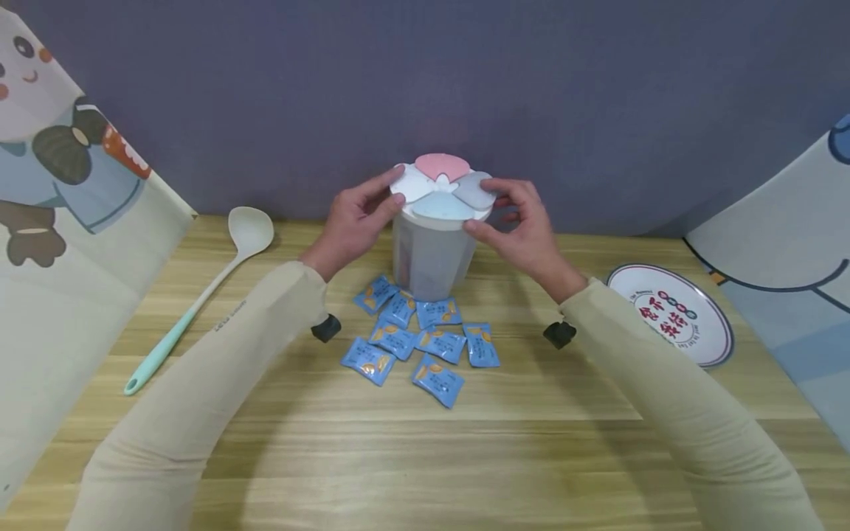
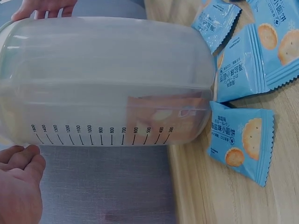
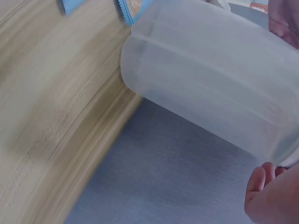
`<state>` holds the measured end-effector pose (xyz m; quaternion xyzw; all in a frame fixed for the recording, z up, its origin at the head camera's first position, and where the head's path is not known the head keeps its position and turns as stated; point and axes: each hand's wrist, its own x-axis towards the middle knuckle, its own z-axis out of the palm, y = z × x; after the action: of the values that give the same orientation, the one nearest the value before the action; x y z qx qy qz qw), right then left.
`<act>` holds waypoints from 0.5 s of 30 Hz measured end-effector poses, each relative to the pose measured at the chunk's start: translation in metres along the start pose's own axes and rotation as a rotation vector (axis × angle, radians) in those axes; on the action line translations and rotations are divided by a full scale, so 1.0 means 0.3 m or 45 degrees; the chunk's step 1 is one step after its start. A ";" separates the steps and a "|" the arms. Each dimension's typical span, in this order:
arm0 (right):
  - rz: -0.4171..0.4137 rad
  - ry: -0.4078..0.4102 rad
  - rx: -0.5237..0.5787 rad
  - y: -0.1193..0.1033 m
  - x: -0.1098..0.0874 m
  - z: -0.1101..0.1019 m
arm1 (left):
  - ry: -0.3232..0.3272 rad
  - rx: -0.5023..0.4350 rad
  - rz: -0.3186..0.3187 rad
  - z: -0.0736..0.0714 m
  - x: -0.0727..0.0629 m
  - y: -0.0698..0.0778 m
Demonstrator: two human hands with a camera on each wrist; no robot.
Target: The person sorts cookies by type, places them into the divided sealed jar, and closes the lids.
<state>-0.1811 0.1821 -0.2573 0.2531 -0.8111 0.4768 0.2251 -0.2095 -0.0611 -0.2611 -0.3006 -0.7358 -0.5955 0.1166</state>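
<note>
A translucent canister [image 1: 432, 258] with ribbed sides stands upright at the back of the table, against the wall. On top is a round lid [image 1: 443, 208] with pink, pale blue, grey and white petal-shaped panels. My left hand [image 1: 358, 217] grips the lid's left edge, thumb and index fingertips on its top. Across from it, my right hand [image 1: 521, 225] holds the right edge, thumb at the front rim. Black volume marks run along the canister's side [image 2: 103, 112] in the left wrist view, and an orange-brown packet [image 2: 159, 119] shows through near the bottom.
Several blue cracker packets [image 1: 392, 339] lie in front of the canister, some right at its base. A ladle [image 1: 251, 232] with a mint handle lies to the left. At the right is a white plate [image 1: 704, 324] with red characters. Printed cloth panels flank the table.
</note>
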 end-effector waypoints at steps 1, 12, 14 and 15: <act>-0.007 0.003 -0.008 -0.002 0.001 0.000 | -0.001 -0.003 -0.004 -0.001 -0.001 -0.001; -0.362 -0.122 -0.043 -0.007 0.048 -0.048 | 0.018 0.361 0.182 -0.018 0.077 -0.080; -0.409 -0.187 -0.016 -0.005 0.057 -0.050 | -0.016 0.411 0.231 -0.017 0.092 -0.083; -0.431 -0.208 -0.006 -0.003 0.060 -0.049 | -0.027 0.416 0.244 -0.015 0.098 -0.084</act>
<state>-0.1925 0.1913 -0.2392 0.4233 -0.7737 0.4080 0.2360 -0.2482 -0.0593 -0.2647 -0.3526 -0.7919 -0.4512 0.2122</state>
